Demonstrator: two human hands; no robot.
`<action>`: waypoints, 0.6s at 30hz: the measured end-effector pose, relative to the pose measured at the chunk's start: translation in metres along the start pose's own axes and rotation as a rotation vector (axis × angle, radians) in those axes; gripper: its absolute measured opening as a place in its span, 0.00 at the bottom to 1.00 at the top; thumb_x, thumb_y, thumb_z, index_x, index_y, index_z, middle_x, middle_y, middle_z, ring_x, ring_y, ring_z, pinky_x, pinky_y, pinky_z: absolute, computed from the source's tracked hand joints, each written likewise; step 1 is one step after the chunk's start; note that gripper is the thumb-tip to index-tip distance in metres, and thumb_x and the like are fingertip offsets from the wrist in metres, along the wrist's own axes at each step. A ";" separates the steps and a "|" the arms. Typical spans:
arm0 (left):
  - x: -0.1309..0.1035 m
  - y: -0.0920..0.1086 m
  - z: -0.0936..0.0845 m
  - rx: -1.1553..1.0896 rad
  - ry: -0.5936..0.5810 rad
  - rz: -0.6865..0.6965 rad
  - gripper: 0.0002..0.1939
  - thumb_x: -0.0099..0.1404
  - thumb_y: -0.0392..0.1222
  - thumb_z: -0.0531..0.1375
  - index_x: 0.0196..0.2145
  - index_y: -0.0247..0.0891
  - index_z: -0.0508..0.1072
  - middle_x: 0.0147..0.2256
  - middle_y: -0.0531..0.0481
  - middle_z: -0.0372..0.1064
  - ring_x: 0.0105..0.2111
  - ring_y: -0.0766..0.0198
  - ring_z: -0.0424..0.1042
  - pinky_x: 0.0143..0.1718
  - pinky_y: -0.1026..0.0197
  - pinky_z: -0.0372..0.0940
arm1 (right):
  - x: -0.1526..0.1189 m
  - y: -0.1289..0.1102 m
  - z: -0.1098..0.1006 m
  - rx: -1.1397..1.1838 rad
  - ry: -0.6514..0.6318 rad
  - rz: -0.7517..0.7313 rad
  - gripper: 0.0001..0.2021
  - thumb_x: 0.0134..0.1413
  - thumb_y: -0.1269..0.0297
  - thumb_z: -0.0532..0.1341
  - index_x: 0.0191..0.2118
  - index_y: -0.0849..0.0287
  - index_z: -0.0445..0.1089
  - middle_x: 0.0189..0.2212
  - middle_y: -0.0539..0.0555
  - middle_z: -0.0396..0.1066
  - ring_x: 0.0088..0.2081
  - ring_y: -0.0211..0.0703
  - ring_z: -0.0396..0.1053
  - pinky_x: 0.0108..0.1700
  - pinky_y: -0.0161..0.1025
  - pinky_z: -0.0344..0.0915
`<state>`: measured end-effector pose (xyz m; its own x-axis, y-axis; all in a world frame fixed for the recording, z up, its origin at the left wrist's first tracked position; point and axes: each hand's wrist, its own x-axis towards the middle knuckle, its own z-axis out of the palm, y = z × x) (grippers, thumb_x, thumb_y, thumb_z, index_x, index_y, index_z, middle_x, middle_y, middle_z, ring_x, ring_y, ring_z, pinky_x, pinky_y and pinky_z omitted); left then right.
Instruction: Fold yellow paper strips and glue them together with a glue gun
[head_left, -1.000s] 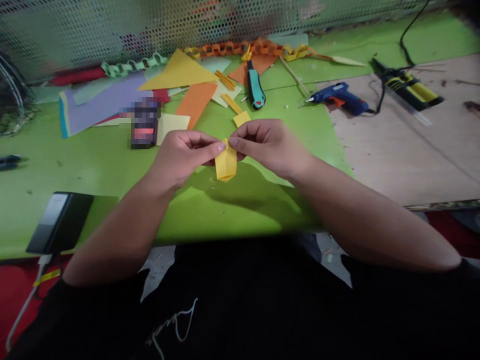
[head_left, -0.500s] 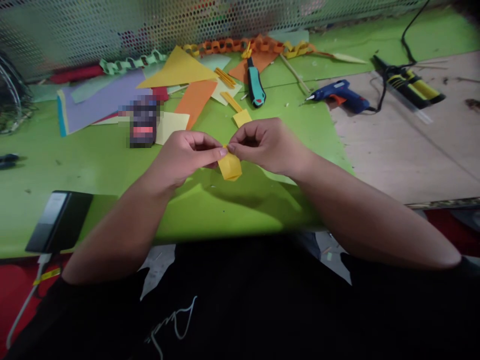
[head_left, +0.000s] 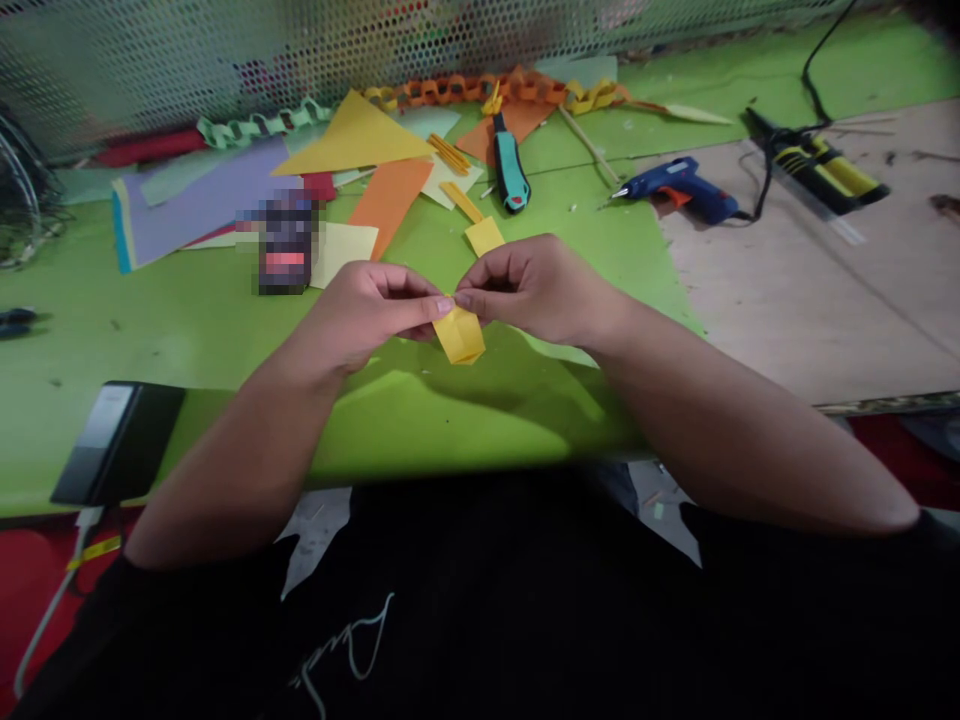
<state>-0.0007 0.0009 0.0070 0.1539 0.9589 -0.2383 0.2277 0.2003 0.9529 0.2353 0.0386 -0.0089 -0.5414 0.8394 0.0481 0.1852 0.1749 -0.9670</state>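
Note:
A small folded yellow paper piece [head_left: 463, 336] hangs between my two hands over the green tabletop. The thumb and fingers of my left hand [head_left: 379, 312] pinch its upper left edge. At its upper right edge, my right hand [head_left: 529, 290] pinches it too, with the thumb tip touching or nearly touching the left thumb. The fingers behind the paper are partly hidden. Just beyond my right hand lies a yellow paper square [head_left: 484, 235] with a strip beside it.
Behind my hands are orange paper [head_left: 390, 200], a teal cutter [head_left: 511, 165] and a paper chain [head_left: 450, 92]. To the right lie a blue glue gun [head_left: 682, 190] and a yellow-black tool [head_left: 832, 170]. A black power bank [head_left: 139, 440] sits at front left.
The yellow paper has tilted slightly and its lower end has shifted a little to the right and down. Both hands keep nearly the same place and pinch.

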 end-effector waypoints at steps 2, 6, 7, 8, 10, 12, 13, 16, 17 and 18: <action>0.000 0.000 0.000 0.011 0.002 0.000 0.15 0.55 0.47 0.83 0.36 0.39 0.88 0.33 0.47 0.85 0.29 0.63 0.82 0.35 0.61 0.80 | 0.000 0.000 0.000 -0.006 -0.003 -0.006 0.08 0.65 0.69 0.74 0.32 0.53 0.84 0.28 0.48 0.83 0.28 0.36 0.74 0.29 0.34 0.67; -0.002 0.001 0.000 0.049 0.004 0.048 0.13 0.58 0.48 0.82 0.35 0.40 0.89 0.32 0.46 0.84 0.29 0.61 0.82 0.33 0.60 0.78 | -0.001 -0.002 -0.001 -0.005 -0.011 0.007 0.07 0.64 0.65 0.76 0.33 0.53 0.85 0.28 0.48 0.82 0.28 0.36 0.74 0.29 0.35 0.66; -0.002 0.001 0.000 0.064 0.005 0.064 0.13 0.59 0.49 0.82 0.35 0.40 0.89 0.32 0.45 0.84 0.29 0.61 0.82 0.32 0.60 0.77 | -0.002 -0.003 -0.001 -0.006 -0.014 0.013 0.07 0.64 0.65 0.77 0.33 0.53 0.85 0.28 0.49 0.82 0.28 0.36 0.73 0.29 0.35 0.66; -0.003 0.002 0.000 0.080 0.003 0.078 0.12 0.59 0.49 0.81 0.35 0.40 0.89 0.31 0.45 0.84 0.28 0.61 0.81 0.31 0.60 0.76 | -0.002 -0.003 -0.002 -0.009 -0.016 0.016 0.07 0.64 0.64 0.77 0.32 0.53 0.85 0.27 0.48 0.82 0.28 0.36 0.73 0.29 0.35 0.66; -0.004 0.003 0.000 0.109 -0.005 0.092 0.11 0.60 0.48 0.81 0.35 0.41 0.89 0.31 0.45 0.84 0.28 0.60 0.81 0.30 0.60 0.75 | -0.002 -0.004 -0.003 -0.021 -0.025 0.017 0.07 0.63 0.64 0.78 0.32 0.53 0.86 0.26 0.48 0.81 0.27 0.35 0.73 0.29 0.34 0.65; -0.005 0.004 0.000 0.123 -0.010 0.103 0.10 0.60 0.48 0.81 0.35 0.41 0.89 0.30 0.46 0.83 0.28 0.61 0.80 0.29 0.61 0.74 | -0.002 -0.004 -0.003 -0.042 -0.033 0.016 0.07 0.63 0.65 0.78 0.32 0.53 0.86 0.26 0.48 0.81 0.26 0.35 0.73 0.28 0.34 0.64; -0.006 0.005 0.001 0.127 -0.010 0.106 0.10 0.60 0.47 0.81 0.35 0.41 0.89 0.30 0.46 0.83 0.28 0.61 0.80 0.28 0.62 0.73 | -0.002 -0.004 -0.004 -0.050 -0.038 0.014 0.07 0.63 0.64 0.77 0.32 0.53 0.86 0.25 0.47 0.81 0.26 0.35 0.73 0.27 0.34 0.63; -0.005 0.005 0.001 0.140 0.002 0.105 0.09 0.60 0.47 0.80 0.34 0.42 0.89 0.29 0.47 0.83 0.27 0.62 0.79 0.27 0.63 0.71 | -0.002 -0.003 -0.005 -0.035 -0.054 0.010 0.07 0.63 0.61 0.77 0.33 0.53 0.85 0.26 0.47 0.81 0.26 0.36 0.74 0.27 0.33 0.65; -0.005 0.004 0.001 0.139 0.008 0.105 0.09 0.60 0.47 0.80 0.34 0.42 0.89 0.29 0.47 0.83 0.27 0.62 0.79 0.28 0.63 0.71 | -0.001 -0.003 -0.005 -0.015 -0.063 0.012 0.08 0.63 0.59 0.77 0.33 0.53 0.85 0.26 0.48 0.82 0.27 0.36 0.75 0.28 0.34 0.66; -0.004 0.003 0.001 0.130 0.013 0.106 0.09 0.60 0.47 0.80 0.34 0.42 0.89 0.29 0.47 0.83 0.27 0.62 0.80 0.28 0.63 0.72 | -0.001 -0.003 -0.005 0.005 -0.075 0.019 0.09 0.63 0.58 0.77 0.33 0.53 0.85 0.27 0.48 0.82 0.28 0.37 0.75 0.29 0.34 0.67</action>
<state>0.0001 -0.0026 0.0112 0.1715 0.9760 -0.1345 0.3336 0.0709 0.9401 0.2395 0.0396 -0.0045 -0.5980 0.8014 0.0110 0.1922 0.1567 -0.9688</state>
